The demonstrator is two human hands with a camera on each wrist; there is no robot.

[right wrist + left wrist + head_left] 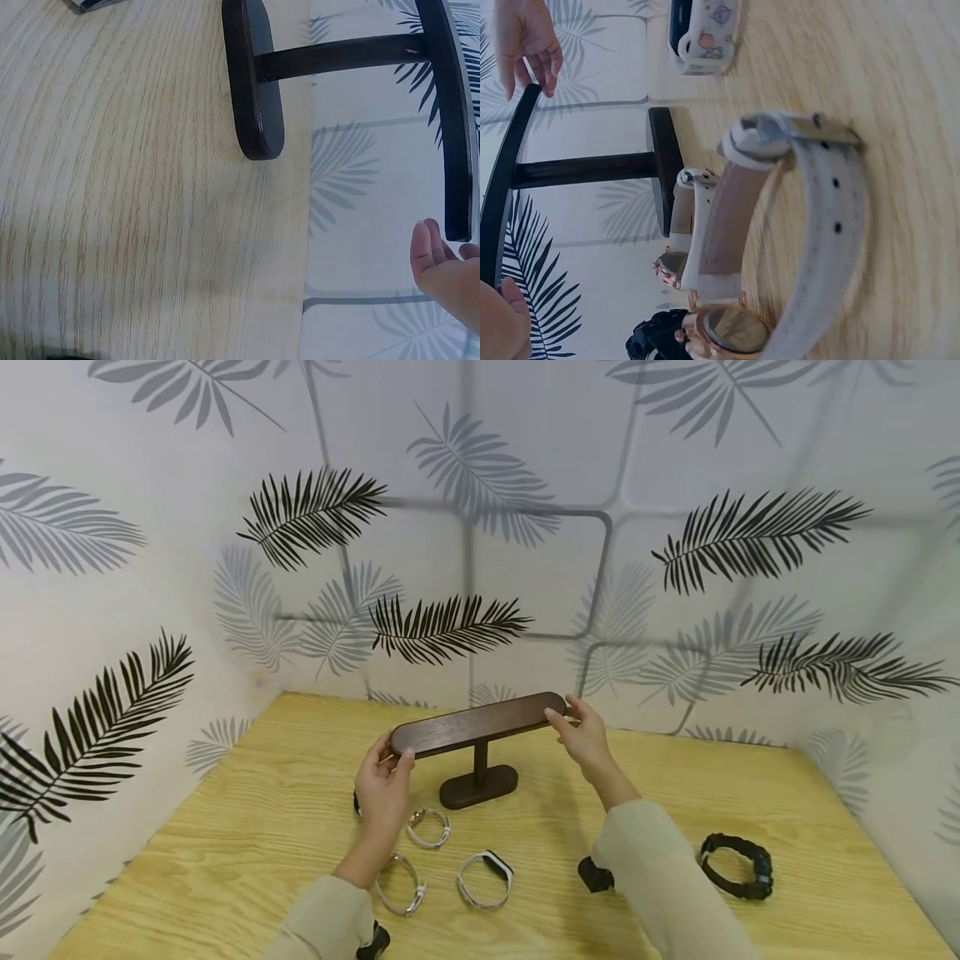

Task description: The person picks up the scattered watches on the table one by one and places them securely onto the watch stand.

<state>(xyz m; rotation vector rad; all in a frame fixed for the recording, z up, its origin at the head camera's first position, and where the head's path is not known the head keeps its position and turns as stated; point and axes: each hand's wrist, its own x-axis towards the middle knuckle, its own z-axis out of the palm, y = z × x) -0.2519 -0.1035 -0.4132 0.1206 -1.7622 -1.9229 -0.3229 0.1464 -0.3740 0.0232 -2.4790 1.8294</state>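
Note:
A dark wooden display stand point(480, 724), T-shaped with a long rounded bar on a post, stands with its oval base point(478, 787) on the table. My left hand point(384, 789) grips the bar's left end, thumb on the near edge and fingers at the far side. At the other end is my right hand point(587, 739), its thumb at the near edge and fingers around the tip. Before the base lie two watches with white straps and rose-gold cases, one smaller-looking watch point(429, 828) behind the other watch point(735, 330).
A white fitness band point(486, 878) with printed pictures lies front and centre on the wood-grain table point(660, 777). To the right is a chunky black watch point(738, 867). Another black watch point(660, 334) sits behind my left hand. A leaf-patterned backdrop point(540, 568) rises along the table's back.

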